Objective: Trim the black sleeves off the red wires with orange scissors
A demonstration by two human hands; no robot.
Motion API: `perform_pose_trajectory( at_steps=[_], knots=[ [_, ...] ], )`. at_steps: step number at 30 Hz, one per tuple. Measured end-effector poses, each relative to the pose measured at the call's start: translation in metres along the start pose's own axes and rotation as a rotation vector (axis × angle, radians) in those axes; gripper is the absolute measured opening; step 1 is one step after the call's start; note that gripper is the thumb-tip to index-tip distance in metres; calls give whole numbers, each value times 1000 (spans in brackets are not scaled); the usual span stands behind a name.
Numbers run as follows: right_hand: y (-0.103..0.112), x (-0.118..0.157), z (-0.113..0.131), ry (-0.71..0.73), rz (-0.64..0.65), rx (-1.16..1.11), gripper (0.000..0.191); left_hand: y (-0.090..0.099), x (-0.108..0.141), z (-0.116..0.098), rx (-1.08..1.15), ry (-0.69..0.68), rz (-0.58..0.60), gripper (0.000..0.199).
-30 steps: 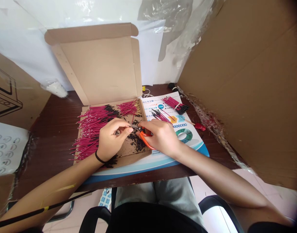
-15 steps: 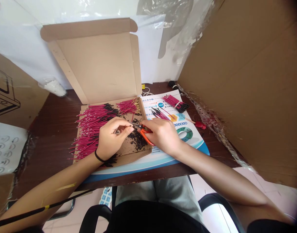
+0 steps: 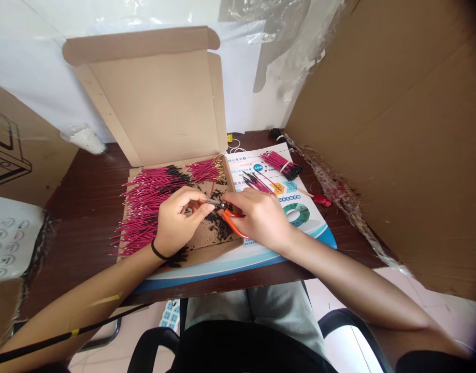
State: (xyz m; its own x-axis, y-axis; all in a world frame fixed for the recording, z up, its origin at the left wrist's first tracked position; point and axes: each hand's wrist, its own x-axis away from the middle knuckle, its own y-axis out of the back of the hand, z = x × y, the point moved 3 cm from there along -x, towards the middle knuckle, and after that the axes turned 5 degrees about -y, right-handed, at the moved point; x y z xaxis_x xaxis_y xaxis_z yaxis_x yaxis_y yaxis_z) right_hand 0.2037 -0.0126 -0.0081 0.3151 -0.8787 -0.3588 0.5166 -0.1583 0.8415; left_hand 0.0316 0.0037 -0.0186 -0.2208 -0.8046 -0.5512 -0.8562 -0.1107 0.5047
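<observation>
My right hand [image 3: 263, 215] is closed around the orange handles of small scissors [image 3: 234, 221], whose dark blades point left. The blade tips reach the pinched thumb and forefinger of my left hand [image 3: 181, 217]. What those fingers hold is too small to make out. Both hands are above an open cardboard box [image 3: 199, 239]. Many dark-red wires [image 3: 139, 207] with black ends lie in its left part, partly behind my left hand. Another group of red wires [image 3: 204, 170] with gold tips lies at the back. Black scraps [image 3: 222, 228] litter the box floor under the scissors.
The box's lid [image 3: 156, 103] stands upright behind. Right of the box, a printed sheet [image 3: 311, 228] carries a few loose wires [image 3: 257, 182] and a banded wire bundle [image 3: 283, 165]. A large cardboard panel [image 3: 393, 129] rises at the right. A clear cup [image 3: 88, 140] lies at the left back.
The scissors have shifted slightly left, and their blades now reach further toward my left fingertips. My left hand has barely moved.
</observation>
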Motion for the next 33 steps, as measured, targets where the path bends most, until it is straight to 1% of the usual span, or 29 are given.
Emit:
perform_pose_trajectory(
  at_steps=[6, 10, 12, 14, 17, 19, 24, 27, 30, 33],
  knots=[
    [-3, 2, -3, 41, 33, 80, 19, 1, 1, -1, -39, -42, -17, 7],
    [-5, 2, -6, 20, 25, 76, 19, 1, 2, 0, -25, -30, -13, 8],
    [-6, 1, -7, -22, 12, 26, 21, 0, 2, 1, -12, -30, -7, 8],
    [-6, 0, -7, -51, -5, -50, 23, 0, 3, 2, 21, -3, -10, 8],
    [-5, -1, -4, -39, -48, -161, 23, -2, 5, 3, 139, 88, -26, 10],
    [-5, -2, -1, -21, -54, -234, 21, -2, 6, 2, 223, 131, -32, 11],
    [-7, -3, 1, 1, 33, -492, 17, -2, 3, -3, 375, 189, 14, 12],
    [-9, -4, -2, -18, 74, -631, 23, 0, 1, -1, 416, 257, 41, 16],
    [-10, -5, -4, -1, 79, -667, 34, 3, -1, 4, 473, 336, 50, 20],
    [-7, -5, -6, -4, 58, -632, 35, 12, -8, 9, 492, 348, -10, 25]
  ],
)
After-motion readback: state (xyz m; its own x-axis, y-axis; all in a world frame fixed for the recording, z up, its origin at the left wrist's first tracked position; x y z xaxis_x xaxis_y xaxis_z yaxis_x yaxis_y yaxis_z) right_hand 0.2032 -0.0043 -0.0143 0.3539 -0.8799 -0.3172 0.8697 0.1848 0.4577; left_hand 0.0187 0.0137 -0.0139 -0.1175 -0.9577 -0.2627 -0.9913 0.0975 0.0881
